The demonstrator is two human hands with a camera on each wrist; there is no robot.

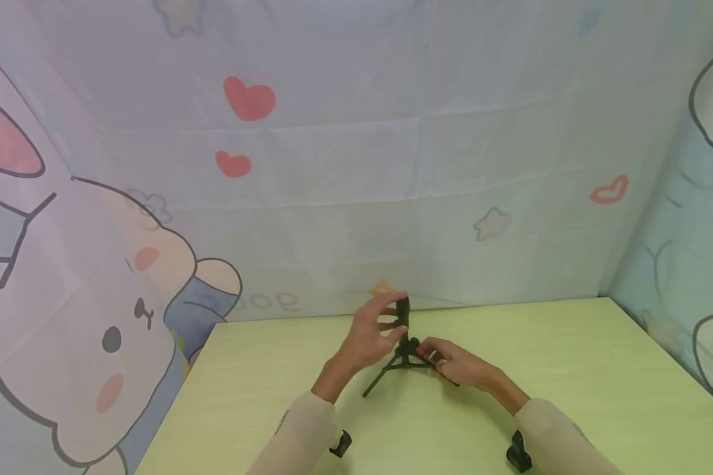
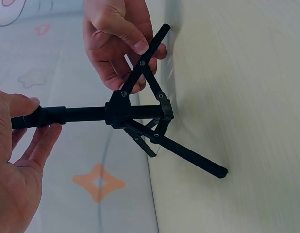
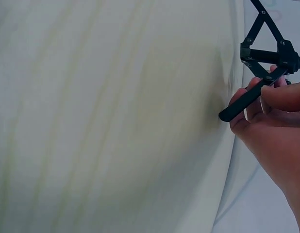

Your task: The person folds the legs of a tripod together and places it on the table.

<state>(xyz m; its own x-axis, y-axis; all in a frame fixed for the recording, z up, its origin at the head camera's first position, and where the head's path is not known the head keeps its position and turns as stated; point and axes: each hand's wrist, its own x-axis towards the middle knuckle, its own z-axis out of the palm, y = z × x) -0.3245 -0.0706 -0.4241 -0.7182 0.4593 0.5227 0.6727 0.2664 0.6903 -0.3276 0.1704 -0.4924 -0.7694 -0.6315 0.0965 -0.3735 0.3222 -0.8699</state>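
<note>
A small black tripod (image 1: 405,353) with its legs spread is held between both hands near the back of the table. My left hand (image 1: 370,335) grips the top of its post, thumb and fingers round the black upper end, as the left wrist view shows. My right hand (image 1: 456,363) pinches one leg (image 3: 244,102) between thumb and fingers. Another leg (image 2: 189,155) points toward the tabletop in the left wrist view. Braces (image 2: 152,80) join the legs to the lower end of the centre post (image 2: 87,114).
The pale yellow-green table (image 1: 261,396) reaches back to a hanging cloth (image 1: 344,251) printed with hearts, stars and a rabbit. Black wrist devices (image 1: 340,444) sit below both pale sleeves (image 1: 300,432).
</note>
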